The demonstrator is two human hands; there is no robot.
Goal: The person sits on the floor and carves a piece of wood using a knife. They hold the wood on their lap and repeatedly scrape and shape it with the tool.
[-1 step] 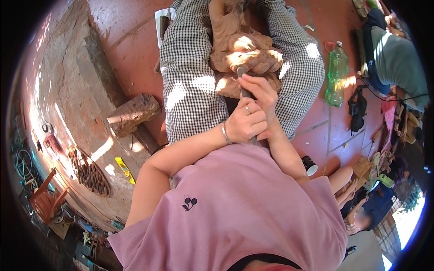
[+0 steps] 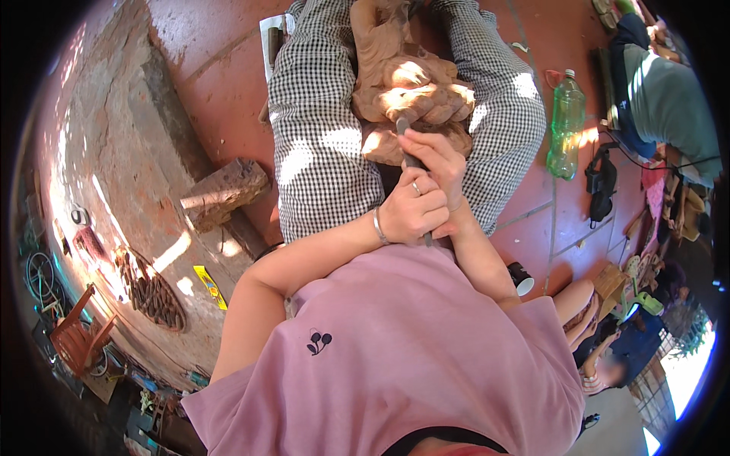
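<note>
A brown carved wooden figure (image 2: 411,95) with rounded, folded shapes stands between my legs, sunlit in patches. Both my hands are closed round a slim dark carving chisel (image 2: 411,159), whose tip meets the carving's lower front. My left hand (image 2: 414,207), with a ring and a bracelet, wraps the handle nearer my body. Farther up the shaft, my right hand (image 2: 439,163) grips with its fingers near the wood. The chisel's butt end shows just below my left hand, in front of my shirt; the middle of the handle is hidden by my fingers.
Left of my leg lies a rough wooden mallet (image 2: 226,191) beside a stone slab (image 2: 114,152). Several chisels (image 2: 152,292) are bundled on that slab, near a yellow packet (image 2: 210,286). To the right stand a green bottle (image 2: 566,125) and a cup (image 2: 520,279). Other people sit at right.
The chisel's tip has shifted very slightly left and toward me on the carving. Both hands keep their grip; all else looks the same.
</note>
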